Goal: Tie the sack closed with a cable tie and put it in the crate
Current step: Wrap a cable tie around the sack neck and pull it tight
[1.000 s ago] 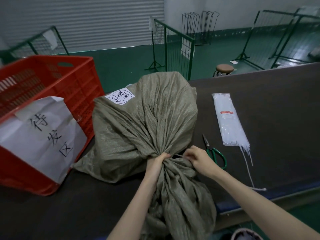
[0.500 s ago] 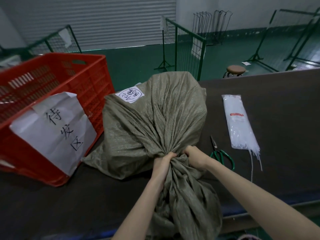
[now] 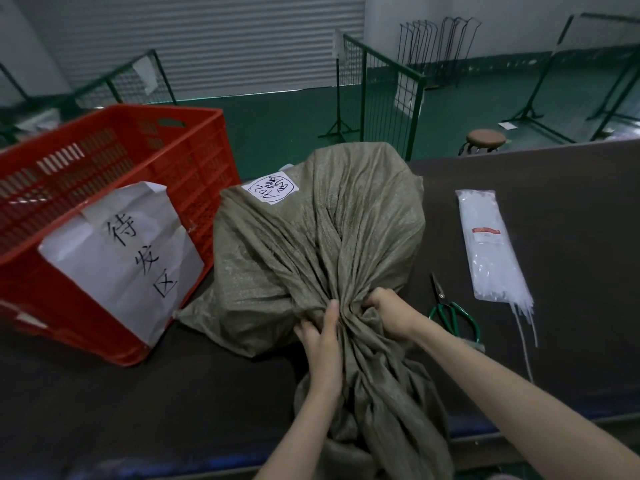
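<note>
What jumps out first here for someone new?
The bulging olive sack mid-table, its neck bunched between the left hand and right hand. To its left stands a red crate with a handwritten paper sign; to its right lie green-handled scissors and a pack of white cable ties.

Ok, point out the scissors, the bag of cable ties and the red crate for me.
scissors (image 3: 453, 315): head view, on the green handle loops.
bag of cable ties (image 3: 486, 244): head view, on the middle of the clear packet.
red crate (image 3: 194, 116): head view, on the far top rim.
</note>
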Demonstrator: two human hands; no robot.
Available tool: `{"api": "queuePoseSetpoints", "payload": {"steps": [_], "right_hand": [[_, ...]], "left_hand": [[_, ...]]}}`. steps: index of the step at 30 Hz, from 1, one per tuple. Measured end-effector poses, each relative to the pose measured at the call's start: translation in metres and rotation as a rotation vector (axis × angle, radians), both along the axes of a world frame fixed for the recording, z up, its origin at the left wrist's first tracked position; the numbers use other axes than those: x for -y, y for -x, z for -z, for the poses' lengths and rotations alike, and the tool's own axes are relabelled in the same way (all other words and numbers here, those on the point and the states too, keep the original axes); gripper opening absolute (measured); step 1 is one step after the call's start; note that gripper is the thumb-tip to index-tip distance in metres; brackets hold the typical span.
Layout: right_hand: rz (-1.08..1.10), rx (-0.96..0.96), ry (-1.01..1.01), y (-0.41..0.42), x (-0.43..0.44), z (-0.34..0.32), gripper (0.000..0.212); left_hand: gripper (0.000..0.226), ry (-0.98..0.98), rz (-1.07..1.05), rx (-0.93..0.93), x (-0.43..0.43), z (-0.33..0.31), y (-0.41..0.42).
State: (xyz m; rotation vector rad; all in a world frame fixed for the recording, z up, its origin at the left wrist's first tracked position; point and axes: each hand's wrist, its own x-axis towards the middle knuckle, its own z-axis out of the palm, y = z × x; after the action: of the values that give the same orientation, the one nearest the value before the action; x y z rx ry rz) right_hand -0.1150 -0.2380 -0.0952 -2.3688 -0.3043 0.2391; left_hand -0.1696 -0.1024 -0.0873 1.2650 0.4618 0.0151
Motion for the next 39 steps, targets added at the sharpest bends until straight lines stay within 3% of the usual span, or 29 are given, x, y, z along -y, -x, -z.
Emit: {"api": "queuePoseSetpoints", "payload": {"steps": [3,4,6,8,10,15,17,20,23,26,28,32,39], "right_hand": [[-0.03,0.01,0.029,0.001,0.001,-0.004,0.011],[-0.031,-0.012,0.022,0.002,0.002,-0.005,0.012],[-0.039,-0.049,-0.011,0.004,0.001,-0.009,0.036],[-0.063,-0.1,-0.07,0.008,0.0,-0.012,0.045],[-0.058,-0.139,-0.079,0.01,-0.001,-0.012,0.035],[-0.042,-0.126,-0.058,0.013,-0.002,-0.017,0.056],[-0.062,-0.089,-0.074,0.013,-0.002,-0.016,0.048],[-0.086,-0.061,-0.075,0.017,-0.004,-0.018,0.019],[-0.054,-0.036,-0.04,0.018,-0.001,-0.021,0.015],[-0.005,-0.066,-0.009,0.015,0.009,-0.02,0.036],[0.019,-0.074,0.036,0.01,0.016,-0.016,0.026],[0.13,-0.009,0.036,0.005,0.029,-0.013,0.011],[0.344,0.025,-0.016,-0.001,0.048,-0.013,0.012]], "left_hand": [[0.03,0.551,-0.201,-0.086,-0.002,-0.002,0.004],[0.028,0.671,-0.272,-0.122,-0.007,0.003,0.002],[0.029,0.788,-0.351,-0.238,-0.014,0.008,0.002],[0.029,0.755,-0.313,-0.353,-0.014,0.012,0.001],[0.028,0.65,-0.218,-0.407,-0.012,0.011,0.001],[0.036,0.446,-0.139,-0.352,-0.014,0.026,-0.004],[0.036,0.428,-0.18,-0.358,-0.015,0.027,-0.005],[0.034,0.368,-0.261,-0.33,-0.02,0.03,-0.004],[0.034,0.311,-0.37,-0.263,-0.029,0.029,0.0],[0.023,0.29,-0.442,-0.15,-0.044,0.025,0.004],[0.014,0.212,-0.473,-0.066,-0.056,0.025,0.006],[0.021,0.081,-0.523,0.1,-0.079,0.02,0.004],[0.015,0.054,-0.331,0.32,-0.085,0.0,0.002]]}}
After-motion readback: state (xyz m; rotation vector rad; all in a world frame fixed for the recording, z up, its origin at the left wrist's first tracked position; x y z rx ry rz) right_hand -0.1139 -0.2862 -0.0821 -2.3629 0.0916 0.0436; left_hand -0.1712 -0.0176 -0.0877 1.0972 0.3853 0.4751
